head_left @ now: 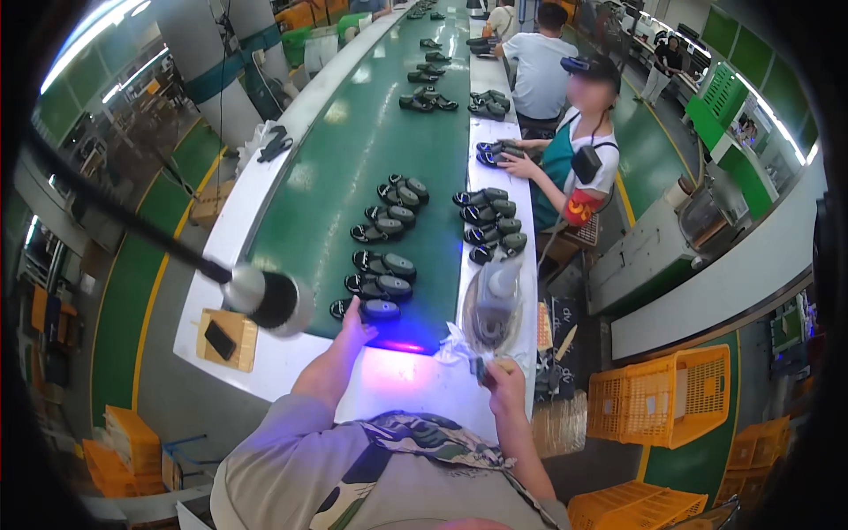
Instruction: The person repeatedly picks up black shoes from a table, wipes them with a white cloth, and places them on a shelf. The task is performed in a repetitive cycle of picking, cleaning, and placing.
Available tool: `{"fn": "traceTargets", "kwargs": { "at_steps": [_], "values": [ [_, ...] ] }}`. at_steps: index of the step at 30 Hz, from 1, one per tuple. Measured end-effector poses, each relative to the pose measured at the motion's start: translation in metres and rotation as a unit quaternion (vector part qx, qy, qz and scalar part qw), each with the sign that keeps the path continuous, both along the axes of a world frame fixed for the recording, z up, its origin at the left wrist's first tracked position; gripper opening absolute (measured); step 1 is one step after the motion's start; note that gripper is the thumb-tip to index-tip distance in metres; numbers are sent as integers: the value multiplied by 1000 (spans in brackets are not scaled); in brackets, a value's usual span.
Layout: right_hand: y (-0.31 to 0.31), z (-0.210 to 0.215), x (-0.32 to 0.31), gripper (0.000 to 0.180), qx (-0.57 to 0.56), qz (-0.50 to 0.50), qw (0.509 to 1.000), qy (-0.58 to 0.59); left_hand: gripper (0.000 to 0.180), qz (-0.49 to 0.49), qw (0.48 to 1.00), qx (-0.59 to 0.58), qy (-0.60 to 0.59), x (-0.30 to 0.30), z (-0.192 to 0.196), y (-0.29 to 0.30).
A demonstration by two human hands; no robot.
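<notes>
My left hand [355, 329] is at the nearest shoe [380, 309] of a row on the green conveyor belt [406, 132]. Its thumb reaches over the edge of that dark shoe, fingers apart; I see no firm grip. Several more dark shoes with straps and grey insoles [384, 263] line up beyond it. On the right, my right hand [505, 384] is closed around a small dark object [481, 371], its kind unclear. A crumpled white cloth [454, 344] lies just beyond that hand. Behind it, a translucent plastic bottle [501, 284] stands in a clear container [481, 322].
A lamp [269, 299] on a black arm hangs at left, above a phone [220, 339] on a board. Purple light glows at the belt's near end. Shoes [490, 221] stand on the right ledge, where a co-worker [574, 150] handles a pair. Orange crates [658, 397] stand lower right.
</notes>
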State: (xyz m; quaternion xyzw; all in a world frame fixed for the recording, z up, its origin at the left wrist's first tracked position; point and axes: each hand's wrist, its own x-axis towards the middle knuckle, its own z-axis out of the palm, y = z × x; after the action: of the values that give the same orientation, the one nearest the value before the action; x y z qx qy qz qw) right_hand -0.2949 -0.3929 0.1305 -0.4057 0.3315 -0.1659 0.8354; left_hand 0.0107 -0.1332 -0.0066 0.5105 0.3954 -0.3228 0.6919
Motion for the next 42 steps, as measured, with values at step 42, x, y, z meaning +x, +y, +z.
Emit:
{"fn": "traceTargets", "kwargs": {
  "at_steps": [42],
  "values": [
    [31, 38, 102, 16, -32, 44, 997, -61, 61, -169, 892, -335, -253, -52, 137, 32]
  ]
}}
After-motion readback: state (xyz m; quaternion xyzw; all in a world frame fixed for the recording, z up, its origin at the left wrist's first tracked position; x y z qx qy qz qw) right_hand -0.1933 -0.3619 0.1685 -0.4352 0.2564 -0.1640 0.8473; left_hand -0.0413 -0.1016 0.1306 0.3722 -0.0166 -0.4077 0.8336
